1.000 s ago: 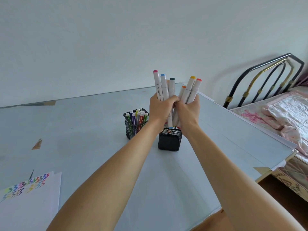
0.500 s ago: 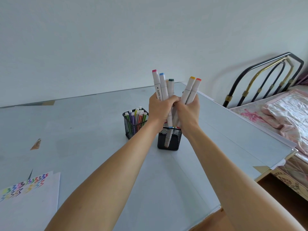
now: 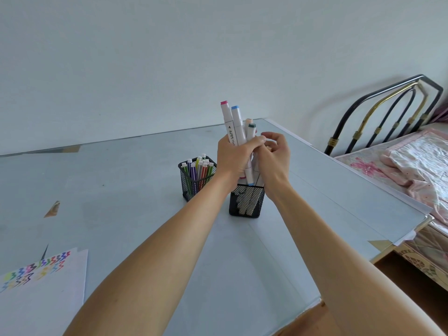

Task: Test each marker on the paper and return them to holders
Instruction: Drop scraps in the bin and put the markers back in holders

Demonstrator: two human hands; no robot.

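My left hand [image 3: 232, 158] grips a bundle of white markers [image 3: 236, 124] with pink, blue, green and peach caps, held upright just above the black mesh holder [image 3: 246, 202]. White marker barrels show through that holder's mesh. My right hand [image 3: 276, 157] sits beside the bundle with its fingers loosely curled; I see no marker sticking out of it. A second mesh holder [image 3: 191, 187], to the left, is full of thin coloured pens [image 3: 198, 169]. The white paper [image 3: 48, 299] with coloured zigzag test marks lies at the near left.
The grey table [image 3: 121, 190] ends at an edge on the right, with taped corners. Beyond it stands a bed [image 3: 417, 163] with a pink cover and a black and brass metal frame [image 3: 388, 110]. A blank wall is behind the table.
The yellow- and orange-capped markers that stood up from my right hand are gone from it, and white barrels now show inside the black holder. My right fingers have loosened.
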